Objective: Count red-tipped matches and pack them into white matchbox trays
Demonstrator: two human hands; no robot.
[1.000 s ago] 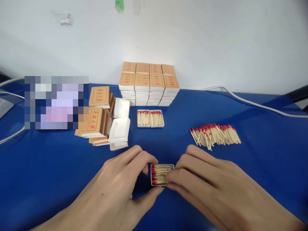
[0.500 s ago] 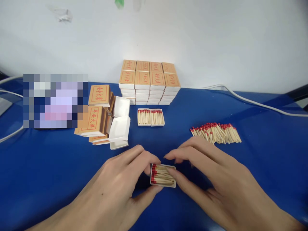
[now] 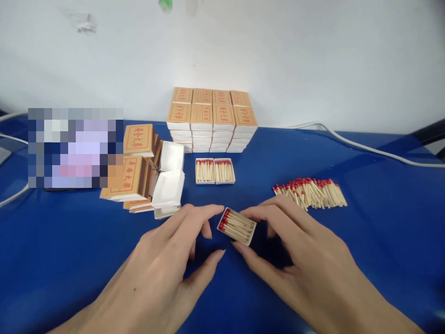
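A white matchbox tray (image 3: 238, 226) full of red-headed matches is tilted between the thumb and fingers of my right hand (image 3: 295, 241). The match heads point left. My left hand (image 3: 170, 253) is just left of the tray, thumb and fingers spread apart, with nothing in its grasp. Beyond the tray, two more filled matchbox trays (image 3: 214, 171) stand side by side on the blue table (image 3: 257, 167). A pile of loose matches (image 3: 313, 191) lies past my right hand, its near side partly covered by my fingers.
At the wall stands a stack of orange and white matchboxes (image 3: 212, 116). Left of centre are matchbox sleeves (image 3: 127, 176) and empty white trays (image 3: 168, 188). A blurred-out object (image 3: 83, 148) lies at far left. A white cable (image 3: 368, 148) runs along the right.
The filled tray has moved away from me and turned at an angle. My left hand has let go of it, while my right thumb and fingers have closed on its sides.
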